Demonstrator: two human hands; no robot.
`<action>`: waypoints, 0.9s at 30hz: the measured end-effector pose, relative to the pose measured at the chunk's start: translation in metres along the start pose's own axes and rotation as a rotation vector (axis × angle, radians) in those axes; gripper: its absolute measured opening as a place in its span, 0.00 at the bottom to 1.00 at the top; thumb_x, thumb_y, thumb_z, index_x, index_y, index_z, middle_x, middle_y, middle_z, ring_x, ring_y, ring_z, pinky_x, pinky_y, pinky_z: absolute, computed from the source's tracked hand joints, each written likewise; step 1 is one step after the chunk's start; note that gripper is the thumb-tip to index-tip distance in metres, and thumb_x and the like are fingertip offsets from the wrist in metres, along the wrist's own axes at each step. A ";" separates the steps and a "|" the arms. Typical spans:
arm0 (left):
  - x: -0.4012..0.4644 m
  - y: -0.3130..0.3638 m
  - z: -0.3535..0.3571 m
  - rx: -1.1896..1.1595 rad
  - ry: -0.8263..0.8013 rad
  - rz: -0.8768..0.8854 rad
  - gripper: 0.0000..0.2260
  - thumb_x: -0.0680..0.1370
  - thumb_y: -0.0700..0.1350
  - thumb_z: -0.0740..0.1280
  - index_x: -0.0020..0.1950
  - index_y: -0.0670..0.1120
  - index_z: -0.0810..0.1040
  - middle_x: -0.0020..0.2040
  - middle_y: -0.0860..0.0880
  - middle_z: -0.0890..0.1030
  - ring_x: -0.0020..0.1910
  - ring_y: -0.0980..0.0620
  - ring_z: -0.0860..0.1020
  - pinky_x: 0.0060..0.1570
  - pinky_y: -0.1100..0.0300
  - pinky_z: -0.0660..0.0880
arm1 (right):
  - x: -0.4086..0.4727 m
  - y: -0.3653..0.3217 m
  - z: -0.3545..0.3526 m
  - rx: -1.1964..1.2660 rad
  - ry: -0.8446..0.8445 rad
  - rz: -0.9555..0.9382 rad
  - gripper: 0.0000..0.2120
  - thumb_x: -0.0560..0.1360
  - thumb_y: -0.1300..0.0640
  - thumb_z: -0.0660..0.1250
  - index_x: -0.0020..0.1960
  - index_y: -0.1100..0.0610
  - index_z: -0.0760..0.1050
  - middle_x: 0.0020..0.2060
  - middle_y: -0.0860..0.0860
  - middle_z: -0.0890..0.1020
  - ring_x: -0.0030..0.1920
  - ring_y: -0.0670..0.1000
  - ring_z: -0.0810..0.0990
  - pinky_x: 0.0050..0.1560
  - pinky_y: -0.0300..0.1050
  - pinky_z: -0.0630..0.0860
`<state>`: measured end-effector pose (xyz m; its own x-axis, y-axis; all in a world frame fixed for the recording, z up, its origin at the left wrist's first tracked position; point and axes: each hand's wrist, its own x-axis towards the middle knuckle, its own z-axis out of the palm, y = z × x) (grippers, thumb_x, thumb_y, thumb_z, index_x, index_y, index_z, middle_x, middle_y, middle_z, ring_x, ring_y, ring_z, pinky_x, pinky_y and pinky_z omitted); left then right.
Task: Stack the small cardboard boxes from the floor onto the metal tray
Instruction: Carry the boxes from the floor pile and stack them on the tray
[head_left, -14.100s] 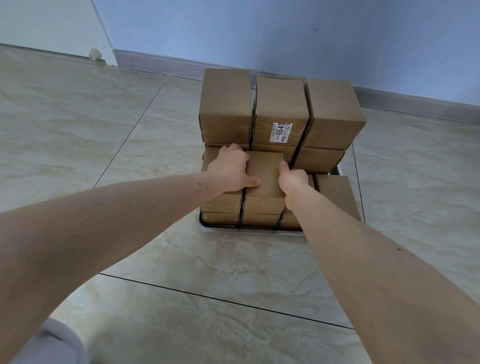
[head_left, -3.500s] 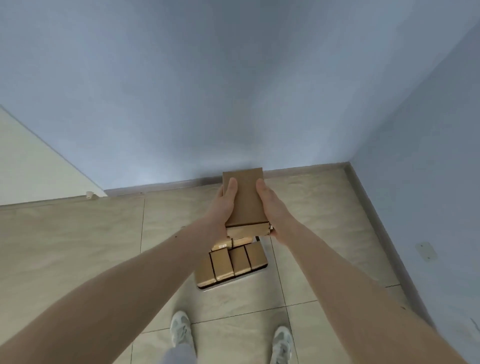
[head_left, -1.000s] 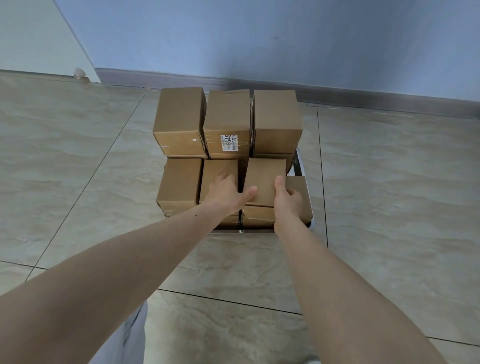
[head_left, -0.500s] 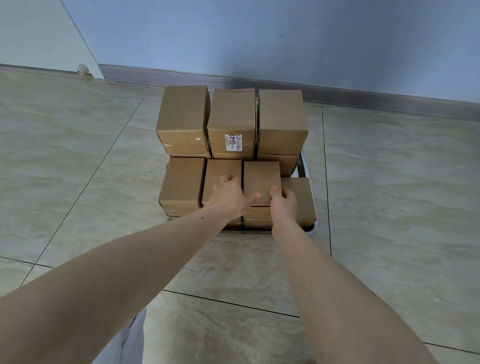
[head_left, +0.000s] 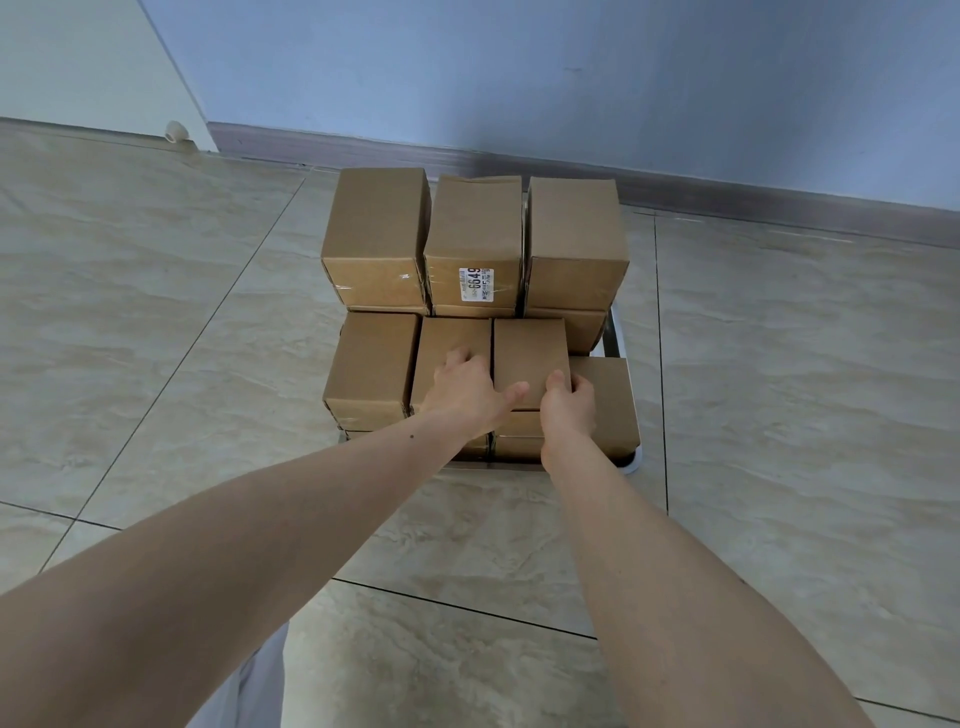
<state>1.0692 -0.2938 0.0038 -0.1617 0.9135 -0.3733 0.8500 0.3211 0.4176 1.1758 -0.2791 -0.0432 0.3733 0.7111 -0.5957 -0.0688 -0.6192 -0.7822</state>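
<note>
- A metal tray (head_left: 629, 462) sits on the tiled floor (head_left: 156, 322) near a blue wall (head_left: 519, 67), loaded with small brown cardboard boxes.
- The far row is the taller one: three boxes side by side on top, the left box (head_left: 375, 228), the middle box (head_left: 477, 228) and the right box (head_left: 574, 234), with more boxes under them.
- The middle box carries a white sticker (head_left: 476, 283) on its near face, turned sideways. The large digits look like "6649"; the small print beside them is too fine to read.
- Clear tape shows across the near face of the left box.
- The near row is lower. Its left box (head_left: 375, 358) stands alone; next to it is a box (head_left: 451, 343) partly covered by the left hand.
- The left hand (head_left: 467, 395) rests on that box, fingers curled into the seam on the held box's left side, thumb stretched across the near edge of the held box (head_left: 530, 358).
- The right hand (head_left: 567, 410) grips the held box at its near right corner, fingers curled over the edge.
- The held box sits on top of the near row, touching its left neighbour and standing higher than the low box (head_left: 608, 400) to its right.
- A white door (head_left: 78, 62) with a round stopper (head_left: 175, 131) at its foot stands at far left.
</note>
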 end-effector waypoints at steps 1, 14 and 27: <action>0.000 0.000 -0.001 -0.012 -0.002 0.000 0.33 0.80 0.63 0.63 0.77 0.43 0.65 0.80 0.45 0.58 0.78 0.44 0.59 0.72 0.47 0.65 | -0.001 0.000 0.000 -0.006 0.006 -0.001 0.23 0.83 0.46 0.59 0.76 0.50 0.65 0.69 0.55 0.73 0.70 0.58 0.69 0.71 0.60 0.68; -0.017 -0.005 -0.013 -0.227 0.020 -0.094 0.29 0.83 0.59 0.60 0.78 0.42 0.64 0.80 0.45 0.61 0.80 0.46 0.54 0.78 0.48 0.57 | -0.025 -0.013 -0.028 -0.449 0.138 -0.234 0.23 0.84 0.45 0.58 0.74 0.55 0.68 0.73 0.53 0.71 0.74 0.57 0.64 0.73 0.56 0.61; -0.100 0.045 -0.178 -0.490 0.009 -0.341 0.18 0.82 0.52 0.64 0.70 0.47 0.74 0.68 0.46 0.75 0.67 0.46 0.73 0.66 0.51 0.70 | -0.156 -0.141 -0.045 -0.640 0.031 -0.269 0.21 0.84 0.49 0.59 0.74 0.57 0.69 0.75 0.53 0.67 0.73 0.57 0.63 0.71 0.54 0.62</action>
<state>1.0347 -0.3263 0.2075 -0.3909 0.7403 -0.5470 0.4195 0.6722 0.6100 1.1693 -0.3176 0.1681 0.3281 0.8634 -0.3832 0.5857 -0.5042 -0.6346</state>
